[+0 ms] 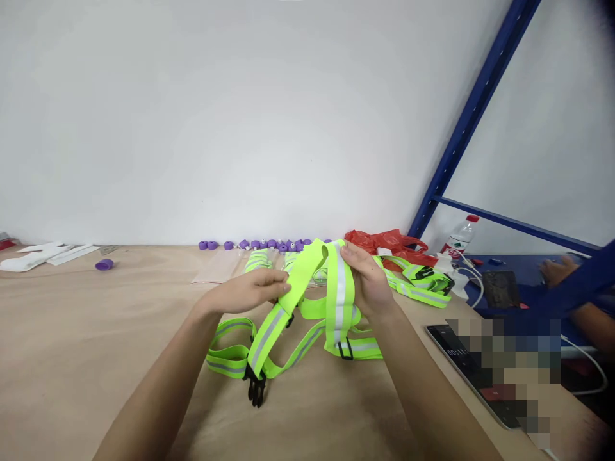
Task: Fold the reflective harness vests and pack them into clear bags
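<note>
Both hands hold up a neon yellow-green reflective strap harness (340,288) with silver stripes. My left hand (254,288) pinches one strap between thumb and fingers. On the other side, my right hand (368,275) grips a wide strap near its upper fold, thumb in front. Lower parts of the harness hang down or rest on the table. A black buckle (256,387) dangles at its lower left, and a black slider (345,349) sits on the strap at the lower right. My right forearm hides part of the right-hand strap.
Purple caps (259,244) line the wall. Behind the hands lie clear plastic bags (218,266). At right are another reflective harness (423,282), a red plastic bag (389,242), a bottle (461,238), a phone (473,374) and a blue rack post (473,118). Another person's hand (560,270) is at far right.
</note>
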Tool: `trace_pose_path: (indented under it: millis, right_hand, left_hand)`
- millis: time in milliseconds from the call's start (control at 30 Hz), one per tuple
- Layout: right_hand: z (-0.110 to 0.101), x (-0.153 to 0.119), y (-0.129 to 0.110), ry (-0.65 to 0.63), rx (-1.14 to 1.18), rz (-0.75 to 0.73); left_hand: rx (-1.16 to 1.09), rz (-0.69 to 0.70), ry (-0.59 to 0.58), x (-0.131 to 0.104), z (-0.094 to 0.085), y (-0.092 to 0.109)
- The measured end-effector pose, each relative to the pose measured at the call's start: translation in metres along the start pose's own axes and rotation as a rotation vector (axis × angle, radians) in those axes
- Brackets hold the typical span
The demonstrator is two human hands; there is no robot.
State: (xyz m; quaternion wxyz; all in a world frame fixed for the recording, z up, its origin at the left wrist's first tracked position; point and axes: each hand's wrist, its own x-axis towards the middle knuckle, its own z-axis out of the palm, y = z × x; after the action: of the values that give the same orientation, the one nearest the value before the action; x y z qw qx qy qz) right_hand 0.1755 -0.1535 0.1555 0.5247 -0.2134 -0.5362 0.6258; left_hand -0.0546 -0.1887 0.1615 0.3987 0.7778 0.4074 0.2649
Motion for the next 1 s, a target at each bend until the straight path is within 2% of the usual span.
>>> trace_pose_path:
  millis: [67, 167, 300, 400, 500, 600, 667, 800, 933, 1000]
  right_hand:
    - [0.000, 0.000, -0.002, 0.012, -0.006, 0.011]
    - [0.000, 0.002, -0.002, -0.007, 0.006, -0.004]
    - [-0.001, 0.007, 0.009, -0.053, 0.010, 0.003]
    - [-0.004, 0.010, 0.020, -0.062, -0.020, 0.021]
    - [-0.008, 0.010, 0.024, -0.228, -0.149, 0.091]
    - [-0.013, 0.008, 0.024, -0.479, -0.430, 0.236]
    - [-0.014, 0.009, 0.025, -0.540, -0.653, 0.242]
    - [-0.017, 0.012, 0.028, -0.471, -0.979, 0.147]
    - [-0.022, 0.013, 0.021, -0.446, -1.064, 0.052]
    - [-0.027, 0.013, 0.016, -0.373, -1.119, 0.025]
  left_hand:
    - [-0.223, -0.036, 0.015, -0.005, -0.009, 0.002]
    - [-0.537, -0.002, 0.168, -0.010, -0.019, 0.005]
    - [-0.752, 0.102, 0.385, -0.018, -0.027, 0.015]
    - [-0.890, 0.189, 0.501, -0.022, -0.030, 0.022]
    - [-1.019, 0.250, 0.573, -0.025, -0.034, 0.024]
    - [-1.111, 0.299, 0.647, -0.029, -0.041, 0.024]
    - [-1.149, 0.319, 0.677, -0.035, -0.046, 0.026]
    - [-1.168, 0.412, 0.703, -0.055, -0.058, 0.033]
    - [-1.166, 0.536, 0.699, -0.074, -0.064, 0.034]
    - [-1.170, 0.592, 0.675, -0.079, -0.064, 0.033]
